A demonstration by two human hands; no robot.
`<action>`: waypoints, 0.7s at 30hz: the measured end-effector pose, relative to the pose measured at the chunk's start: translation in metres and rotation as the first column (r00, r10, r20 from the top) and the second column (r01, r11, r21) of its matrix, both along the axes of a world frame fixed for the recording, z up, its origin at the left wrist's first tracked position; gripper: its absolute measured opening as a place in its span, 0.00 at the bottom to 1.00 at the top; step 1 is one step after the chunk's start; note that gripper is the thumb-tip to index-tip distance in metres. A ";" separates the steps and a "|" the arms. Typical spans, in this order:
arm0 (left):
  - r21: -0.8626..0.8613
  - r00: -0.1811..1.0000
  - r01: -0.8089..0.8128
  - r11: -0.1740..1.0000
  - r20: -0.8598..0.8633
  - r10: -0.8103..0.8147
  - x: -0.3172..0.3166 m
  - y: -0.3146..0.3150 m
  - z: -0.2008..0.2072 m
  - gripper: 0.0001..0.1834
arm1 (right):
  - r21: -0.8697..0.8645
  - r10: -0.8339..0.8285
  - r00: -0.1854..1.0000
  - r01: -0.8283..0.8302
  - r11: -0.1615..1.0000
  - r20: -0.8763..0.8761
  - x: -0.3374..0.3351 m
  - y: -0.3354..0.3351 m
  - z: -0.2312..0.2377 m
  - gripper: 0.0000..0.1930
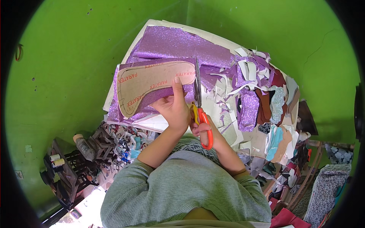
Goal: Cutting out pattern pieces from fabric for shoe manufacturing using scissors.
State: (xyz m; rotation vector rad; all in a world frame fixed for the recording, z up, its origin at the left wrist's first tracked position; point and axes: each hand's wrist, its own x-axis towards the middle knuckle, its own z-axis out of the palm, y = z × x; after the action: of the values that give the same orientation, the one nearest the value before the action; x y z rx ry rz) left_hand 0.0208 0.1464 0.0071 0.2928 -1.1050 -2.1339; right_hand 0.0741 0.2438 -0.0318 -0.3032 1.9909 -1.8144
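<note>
My left hand (173, 110) pinches a beige, curved shoe-part template (152, 79) with red print against a purple glitter sheet (167, 92), its thumb lying on top near the template's right end. A drawn outline runs along the template's edge. My right hand (203, 128) grips a pair of scissors (204, 117) by its orange and yellow handles. The dark blades point away from me and lie along the sheet's right edge, close to the template's end. How far apart the blades are is hard to make out.
A larger folded purple glitter sheet (182, 45) lies behind on the pale board (260, 146). White and purple offcuts (249, 72) pile up at its right, beside cut glitter pieces (249, 110). Scraps (125, 140) heap below left, near a dark wooden rack (68, 167). Green walls enclose the board.
</note>
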 end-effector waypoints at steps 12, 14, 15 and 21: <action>0.000 0.997 0.077 0.997 -0.019 -0.077 0.005 -0.004 -0.007 0.15 | -0.232 -0.041 0.958 0.111 0.966 0.285 0.004 -0.001 0.007 0.13; -0.011 0.994 0.111 0.994 -0.014 -0.112 0.006 -0.004 -0.007 0.17 | -0.218 -0.047 0.961 0.109 0.970 0.271 0.005 -0.002 0.011 0.12; -0.005 0.994 0.107 0.994 -0.029 -0.107 0.006 -0.002 -0.005 0.19 | -0.204 -0.052 0.965 0.107 0.973 0.257 0.006 -0.002 0.012 0.11; 0.124 0.981 0.194 0.973 -0.012 -0.194 0.012 0.002 0.005 0.24 | -0.228 -0.097 0.902 0.209 0.951 0.420 0.009 -0.002 0.004 0.08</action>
State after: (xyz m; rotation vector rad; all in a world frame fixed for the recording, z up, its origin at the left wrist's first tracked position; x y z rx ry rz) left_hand 0.0325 0.1480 0.0118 0.2507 -1.0380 -2.3815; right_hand 0.0834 0.2416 -0.0283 0.1532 1.5198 -2.0508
